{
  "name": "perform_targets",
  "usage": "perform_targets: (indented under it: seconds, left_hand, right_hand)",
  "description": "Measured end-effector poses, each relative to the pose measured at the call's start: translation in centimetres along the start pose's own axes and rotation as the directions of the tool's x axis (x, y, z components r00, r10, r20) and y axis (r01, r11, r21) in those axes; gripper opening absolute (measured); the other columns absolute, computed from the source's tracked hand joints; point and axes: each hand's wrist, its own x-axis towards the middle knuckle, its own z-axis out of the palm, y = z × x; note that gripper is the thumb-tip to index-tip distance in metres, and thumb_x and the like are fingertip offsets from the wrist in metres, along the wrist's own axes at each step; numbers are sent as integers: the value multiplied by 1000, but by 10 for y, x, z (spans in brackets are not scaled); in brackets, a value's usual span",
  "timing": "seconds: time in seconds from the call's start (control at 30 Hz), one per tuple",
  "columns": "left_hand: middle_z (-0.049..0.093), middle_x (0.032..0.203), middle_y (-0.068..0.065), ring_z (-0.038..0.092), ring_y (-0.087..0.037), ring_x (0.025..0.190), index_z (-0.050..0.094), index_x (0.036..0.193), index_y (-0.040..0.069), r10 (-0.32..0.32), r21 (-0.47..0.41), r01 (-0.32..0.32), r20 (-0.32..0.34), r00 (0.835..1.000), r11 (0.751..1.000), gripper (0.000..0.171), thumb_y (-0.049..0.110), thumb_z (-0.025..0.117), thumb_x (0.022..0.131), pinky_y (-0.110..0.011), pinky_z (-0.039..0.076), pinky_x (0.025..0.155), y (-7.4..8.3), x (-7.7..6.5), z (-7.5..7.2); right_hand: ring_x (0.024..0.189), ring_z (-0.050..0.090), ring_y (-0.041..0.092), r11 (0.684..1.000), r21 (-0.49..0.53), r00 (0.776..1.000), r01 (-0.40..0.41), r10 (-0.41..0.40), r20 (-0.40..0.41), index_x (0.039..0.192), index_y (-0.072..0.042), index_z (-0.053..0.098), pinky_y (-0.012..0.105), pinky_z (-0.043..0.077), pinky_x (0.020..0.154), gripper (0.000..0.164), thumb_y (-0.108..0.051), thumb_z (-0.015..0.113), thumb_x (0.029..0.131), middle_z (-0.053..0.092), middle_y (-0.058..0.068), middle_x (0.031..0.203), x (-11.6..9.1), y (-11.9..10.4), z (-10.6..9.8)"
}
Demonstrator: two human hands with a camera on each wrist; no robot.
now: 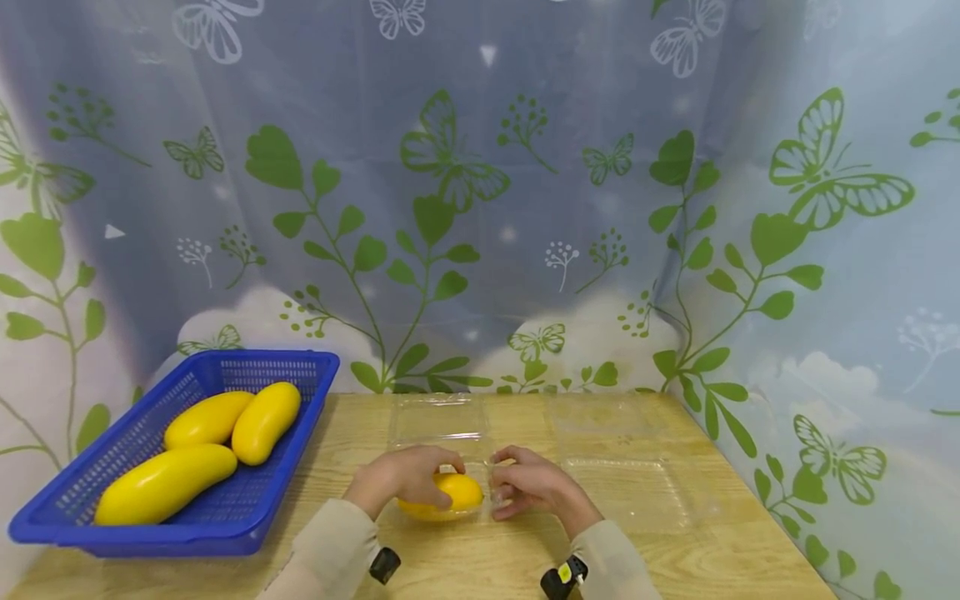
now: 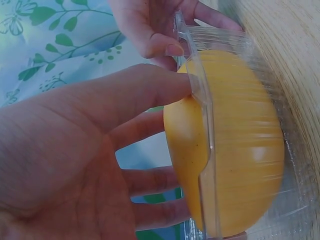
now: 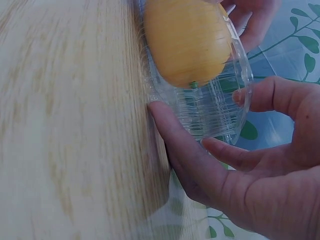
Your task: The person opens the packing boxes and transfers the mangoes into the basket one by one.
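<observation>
A yellow mango (image 1: 459, 492) lies in a clear plastic container (image 3: 205, 117) on the wooden table. My left hand (image 1: 411, 479) grips the mango from above and the left. In the left wrist view its thumb (image 2: 150, 87) is at the container's rim, with the other fingers on the mango's far side. On the container's right end, my right hand (image 1: 536, 483) holds the plastic. The right wrist view has its thumb at the rim and its other fingers low along the wall. Part of the mango is hidden behind my left hand.
At the left, a blue basket (image 1: 296, 458) holds three more mangoes (image 1: 168, 483). Behind my hands lies a clear plastic lid or tray (image 1: 438, 417), and another clear plastic container (image 1: 626, 492) is at the right. A patterned curtain (image 1: 525, 208) hangs behind the table (image 1: 480, 567).
</observation>
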Motion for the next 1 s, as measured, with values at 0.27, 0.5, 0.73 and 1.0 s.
perform_targets:
  seconds: [0.27,0.5,0.73,1.0]
  left_hand:
    - [69,125,-6,64,-27,113,68,125,20,13,-20,-13,14,1000,1000,40,18,80,87,-50,52,100,1,-1,0]
    - [68,128,-6,63,-28,117,67,127,22,6,-29,-5,16,1000,1000,42,19,79,87,-52,51,102,1,0,1]
    - [68,131,-6,63,-29,120,66,126,22,7,-32,-6,13,1000,999,41,19,79,88,-53,50,103,-3,1,2]
    - [68,130,-6,63,-30,120,67,125,22,18,-43,-18,9,1000,999,40,18,79,87,-54,50,103,-4,2,4]
  right_hand:
    - [61,40,11,1000,0,1000,-4,4,2,144,9,35,46,65,78,56,-4,53,93,41,0,70,-2,0,1]
    - [61,38,11,1000,4,1000,-3,3,-5,144,9,35,45,65,77,55,-4,53,93,39,0,70,0,0,-1]
    - [62,39,12,1000,3,1000,-7,7,-5,145,9,35,46,65,79,57,-4,54,93,40,0,70,-1,0,1]
    - [62,37,11,1000,3,1000,-12,12,-9,145,8,35,48,65,80,57,-3,53,93,39,0,70,-2,-1,1]
